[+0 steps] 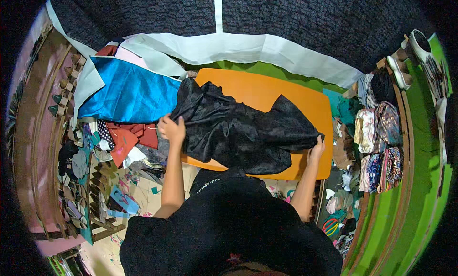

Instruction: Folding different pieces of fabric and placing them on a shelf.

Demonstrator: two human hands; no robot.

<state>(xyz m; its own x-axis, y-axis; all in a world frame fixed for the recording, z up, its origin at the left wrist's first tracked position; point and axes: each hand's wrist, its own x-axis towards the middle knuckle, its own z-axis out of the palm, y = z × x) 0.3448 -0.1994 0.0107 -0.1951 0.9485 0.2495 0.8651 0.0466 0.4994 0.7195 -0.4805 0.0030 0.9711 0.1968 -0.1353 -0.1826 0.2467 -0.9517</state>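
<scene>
A crumpled black garment [238,128] lies spread across an orange tabletop [315,104], with folds bunched through its middle. Its right part narrows like a sleeve toward the table's right side. At that narrow end, my right hand [316,151] pinches the cloth's edge. My left hand [172,129] grips the garment's left edge, its fingers bent and partly hidden by the fabric. A shiny blue cloth [136,92] lies just beyond my left hand, reaching up to the black garment.
Left of the table are red cloth [126,137] and wooden shelving holding shoe-like items. Folded patterned fabrics [381,168] and cloth scraps line the right shelf, with a red-and-yellow looped item [330,227] nearer me. Scraps litter the floor. A dark patterned curtain [305,18] hangs behind.
</scene>
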